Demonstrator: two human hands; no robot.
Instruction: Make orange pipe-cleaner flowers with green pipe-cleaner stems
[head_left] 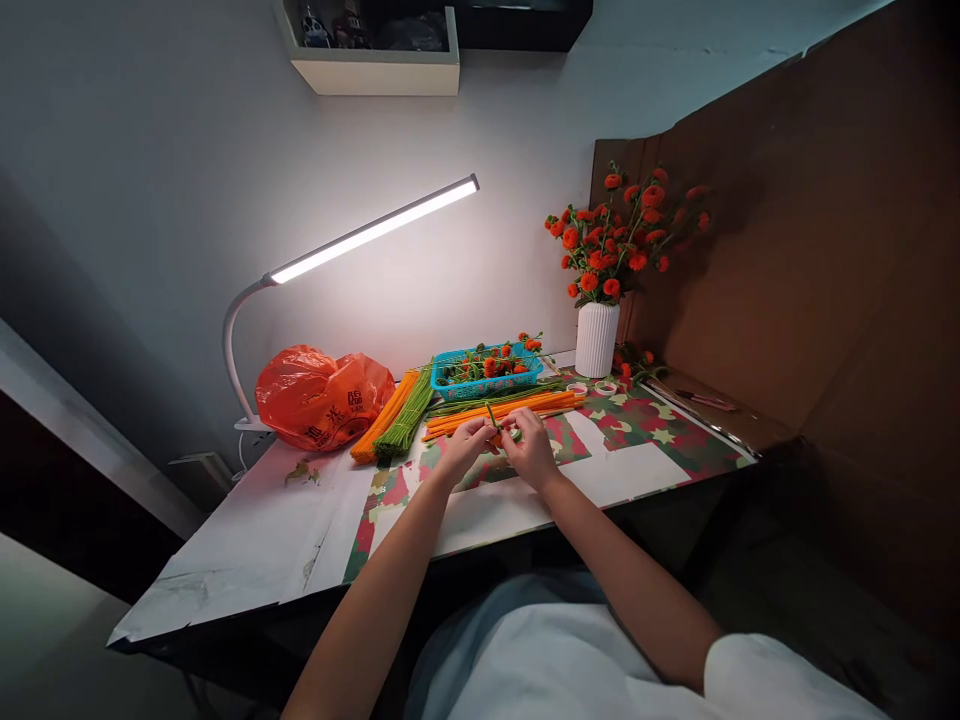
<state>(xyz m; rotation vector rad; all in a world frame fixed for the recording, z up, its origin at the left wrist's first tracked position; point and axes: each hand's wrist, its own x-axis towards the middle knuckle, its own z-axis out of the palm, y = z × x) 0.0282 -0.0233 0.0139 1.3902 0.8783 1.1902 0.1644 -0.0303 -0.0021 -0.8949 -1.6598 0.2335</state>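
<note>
Fingers pinched closed: left hand on a green stem, slightly tilted above the table; right hand on a small roll just beside it. Step in hand: probably wrapping; next move likely calls for turning the stem under steady tension. Beyond: orange strips, blue basket, white vase, lit lamp, grey wall.
</note>
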